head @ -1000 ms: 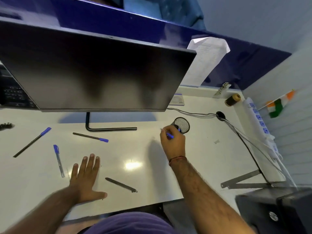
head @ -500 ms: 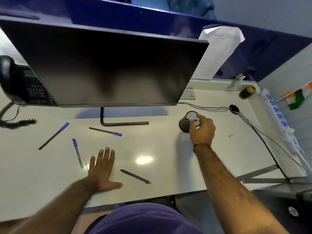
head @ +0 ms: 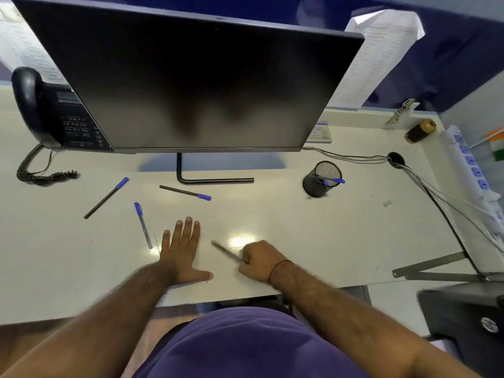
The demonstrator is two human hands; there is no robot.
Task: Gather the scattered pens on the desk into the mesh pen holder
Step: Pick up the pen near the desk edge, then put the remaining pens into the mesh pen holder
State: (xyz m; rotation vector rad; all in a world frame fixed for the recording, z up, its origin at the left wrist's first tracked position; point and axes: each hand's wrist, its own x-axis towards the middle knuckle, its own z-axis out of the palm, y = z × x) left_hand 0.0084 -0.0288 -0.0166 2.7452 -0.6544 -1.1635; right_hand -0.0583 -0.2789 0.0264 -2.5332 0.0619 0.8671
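The black mesh pen holder (head: 319, 181) stands right of the monitor stand, with one blue-capped pen (head: 333, 181) leaning in it. My right hand (head: 257, 260) is near the desk's front edge, closed around the end of a dark grey pen (head: 225, 251) that sticks out to the upper left. My left hand (head: 182, 251) lies flat on the desk, fingers spread, holding nothing. Three pens lie loose to the left: a black one with a blue cap (head: 105, 198), another below the monitor stand (head: 185, 192), and a clear one with a blue cap (head: 143, 224).
A large monitor (head: 191, 77) on a thin black stand (head: 212, 180) fills the back. A black desk phone (head: 51, 110) sits far left. Cables (head: 425, 186), a power strip (head: 474, 170) and a thread spool (head: 420, 130) occupy the right side. A black printer (head: 469, 323) is at lower right.
My right hand left the blue-capped pen in the holder, came back to the front of the desk and closed on the dark grey pen. My left hand stayed flat.
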